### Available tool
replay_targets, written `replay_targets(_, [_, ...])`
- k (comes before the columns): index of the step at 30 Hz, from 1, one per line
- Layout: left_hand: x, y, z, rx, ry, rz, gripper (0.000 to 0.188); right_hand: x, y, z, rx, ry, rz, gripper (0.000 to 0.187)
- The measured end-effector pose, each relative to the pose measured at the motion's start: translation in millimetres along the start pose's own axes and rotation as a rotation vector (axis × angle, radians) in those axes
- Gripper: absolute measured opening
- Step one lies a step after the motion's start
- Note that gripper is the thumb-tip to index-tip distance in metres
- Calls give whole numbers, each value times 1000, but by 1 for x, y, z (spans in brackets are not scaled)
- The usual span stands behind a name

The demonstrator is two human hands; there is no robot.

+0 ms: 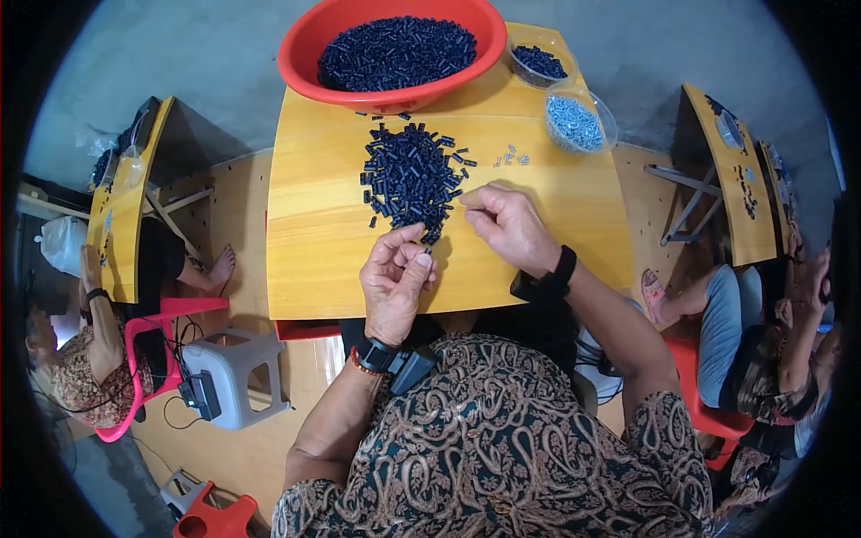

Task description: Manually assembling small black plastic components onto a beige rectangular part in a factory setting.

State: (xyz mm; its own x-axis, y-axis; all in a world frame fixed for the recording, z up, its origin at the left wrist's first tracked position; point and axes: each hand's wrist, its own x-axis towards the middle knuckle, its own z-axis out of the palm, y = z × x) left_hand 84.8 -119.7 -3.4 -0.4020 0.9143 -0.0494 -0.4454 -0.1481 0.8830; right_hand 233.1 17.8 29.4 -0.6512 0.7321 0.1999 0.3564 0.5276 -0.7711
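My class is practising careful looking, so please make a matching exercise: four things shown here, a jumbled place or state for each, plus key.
Things
1. Red basin
2. Tub of silvery pieces
3. Loose black pile
4. Left hand

Places or states
A. Nearest the person
B. On the yellow table's right side
C. Between things 1 and 4
D. Holding many black pieces

Pairs: 1-D; 2-B; 3-C; 4-A

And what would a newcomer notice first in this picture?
Probably the big red bowl, full of small dark pieces, at the far edge of the yellow table. Then the dark pile in front, with the left hand at its near end and the right hand beside it.
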Motion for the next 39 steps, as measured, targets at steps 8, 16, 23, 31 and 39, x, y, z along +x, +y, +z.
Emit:
replay_targets(8, [-4,-4,-16,116,54,64,13,16,-2,7,-207,-116,-194,18])
replay_targets(16, [-4,-3,-15,143,49,82,10,13,-4,1,-225,-149,-171,16])
replay_targets(23, [-2,-4,-12,96,44,94,14,13,4,-6,-27,-87,6,13])
replay_targets(31, [0,-4,-11,67,18,64,16,13,3,-5,-286,-151,-186,4])
replay_targets(39, [4,-7,-17,65,-43,54,17,-5,-24,-2,645,-230,284,8])
